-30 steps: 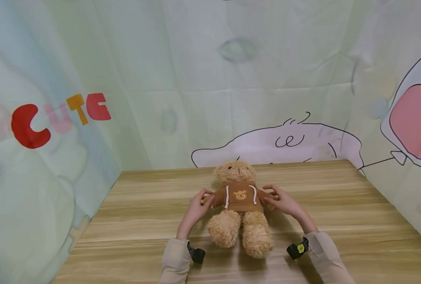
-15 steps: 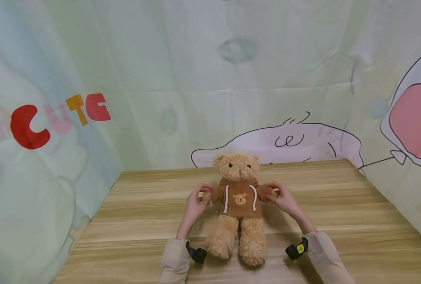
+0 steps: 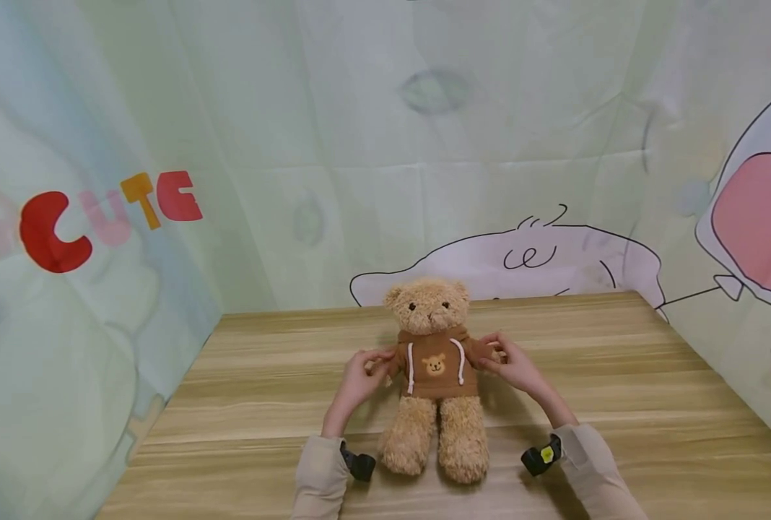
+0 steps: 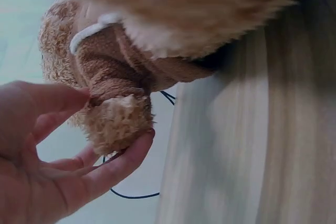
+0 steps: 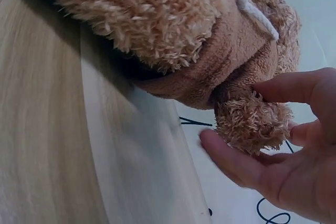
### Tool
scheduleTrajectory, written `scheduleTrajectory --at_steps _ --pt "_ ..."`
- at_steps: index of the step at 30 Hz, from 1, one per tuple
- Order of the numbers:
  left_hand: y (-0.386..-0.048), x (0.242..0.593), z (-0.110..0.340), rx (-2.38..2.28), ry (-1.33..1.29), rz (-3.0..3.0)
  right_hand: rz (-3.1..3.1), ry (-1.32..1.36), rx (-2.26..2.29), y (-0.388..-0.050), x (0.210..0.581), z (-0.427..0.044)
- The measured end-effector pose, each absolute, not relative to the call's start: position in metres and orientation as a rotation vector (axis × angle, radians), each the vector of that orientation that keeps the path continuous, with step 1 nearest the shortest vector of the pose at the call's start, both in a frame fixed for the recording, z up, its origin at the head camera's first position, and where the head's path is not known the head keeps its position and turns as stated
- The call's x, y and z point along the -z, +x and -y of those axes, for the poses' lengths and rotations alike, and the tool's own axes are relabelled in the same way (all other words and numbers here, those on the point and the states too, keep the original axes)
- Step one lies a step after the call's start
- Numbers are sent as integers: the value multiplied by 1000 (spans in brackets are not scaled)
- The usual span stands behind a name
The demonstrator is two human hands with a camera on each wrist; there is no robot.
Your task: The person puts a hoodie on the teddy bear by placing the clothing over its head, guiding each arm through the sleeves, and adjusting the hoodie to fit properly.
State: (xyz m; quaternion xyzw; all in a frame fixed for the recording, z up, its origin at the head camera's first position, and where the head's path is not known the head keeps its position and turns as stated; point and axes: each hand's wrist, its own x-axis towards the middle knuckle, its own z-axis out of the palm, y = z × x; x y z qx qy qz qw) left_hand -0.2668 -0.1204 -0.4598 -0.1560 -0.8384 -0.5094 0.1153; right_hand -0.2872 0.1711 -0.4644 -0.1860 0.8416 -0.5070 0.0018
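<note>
A fluffy tan teddy bear (image 3: 434,367) in a brown hoodie sits facing the camera, legs toward the front of the table. Its hoodie bears a small bear face and white drawstrings. My left hand (image 3: 363,378) pinches the paw on the picture's left; the left wrist view shows the thumb on the sleeve cuff and fingers under the furry paw (image 4: 116,124). On the other side my right hand (image 3: 517,367) holds the opposite arm. There the thumb lies at the cuff and the fingers curve beneath the paw (image 5: 254,123). The bear's back is hidden.
The bear sits on a wood-grain table (image 3: 281,361). Behind it hangs a pale green printed cloth (image 3: 359,144), with more cloth along both sides. Black wrist cameras (image 3: 358,464) are strapped at both beige sleeves.
The bear's head and body have risen from leaning back to more upright. Since half a second ago it has tilted slightly to the left, held by both hands.
</note>
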Motion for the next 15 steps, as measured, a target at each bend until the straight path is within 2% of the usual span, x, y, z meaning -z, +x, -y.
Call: scheduleTrajectory --at_steps 5,9,15 --pt "-277 474 128 1473 -557 2438 -2298 -678 1724 -286 464 -175" --pt "-291 494 135 1369 -671 2410 -2239 -558 1703 -287 464 -174" --pt "-277 473 128 1370 -559 2520 -2211 -473 1703 -286 463 -172"
